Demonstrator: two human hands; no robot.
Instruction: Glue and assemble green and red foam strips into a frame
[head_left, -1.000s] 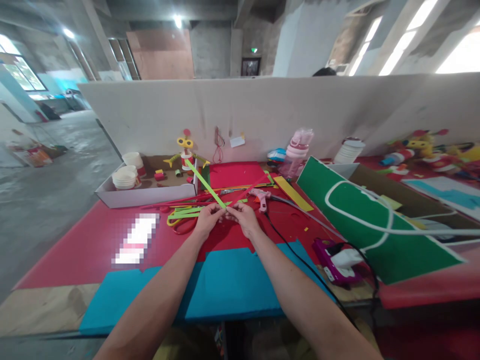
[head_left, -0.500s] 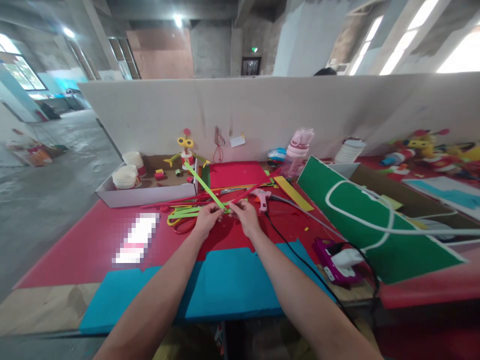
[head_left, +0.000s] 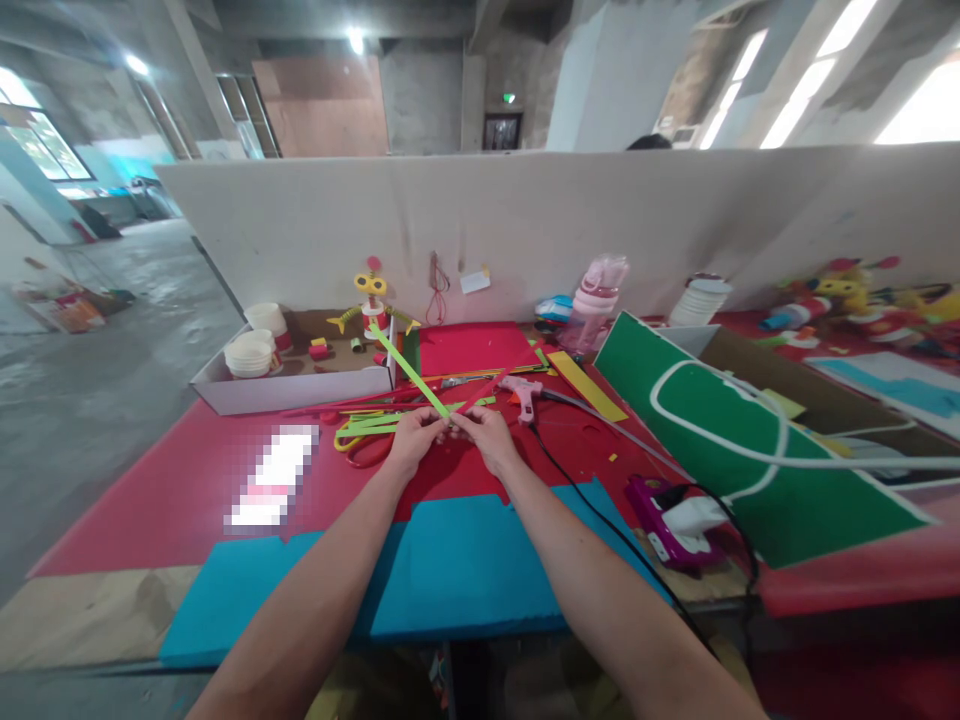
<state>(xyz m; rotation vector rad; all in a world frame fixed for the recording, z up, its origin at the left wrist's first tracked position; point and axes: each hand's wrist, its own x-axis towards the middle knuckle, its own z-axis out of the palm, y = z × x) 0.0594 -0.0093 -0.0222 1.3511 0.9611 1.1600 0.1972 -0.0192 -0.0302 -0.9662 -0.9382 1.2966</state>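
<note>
My left hand [head_left: 417, 440] pinches the near end of a bright green paper strip [head_left: 411, 372], which slants up to the far left. My right hand [head_left: 487, 440] is closed at the same spot, its fingertips against those of the left. From there a red paper strip [head_left: 501, 378] runs up to the far right, so the two strips meet in a V at my fingers. The exact join is hidden by the fingertips. Beside my left hand lie loose green strips [head_left: 367, 426] over yellow-and-red scissor handles [head_left: 358, 452]. A pink glue gun [head_left: 525, 398] rests right of my right hand.
Blue sheets [head_left: 480, 570] lie along the front edge. At the back left, a shallow box [head_left: 300, 392] holds paper cups [head_left: 249, 352], with a yellow-eyed figure [head_left: 373, 300] nearby. A purple power strip [head_left: 671, 530], black cord and green board [head_left: 720, 440] occupy the right.
My right fingertips have shifted slightly left and down, closing up against the left ones. The left hand and the green strip have hardly moved.
</note>
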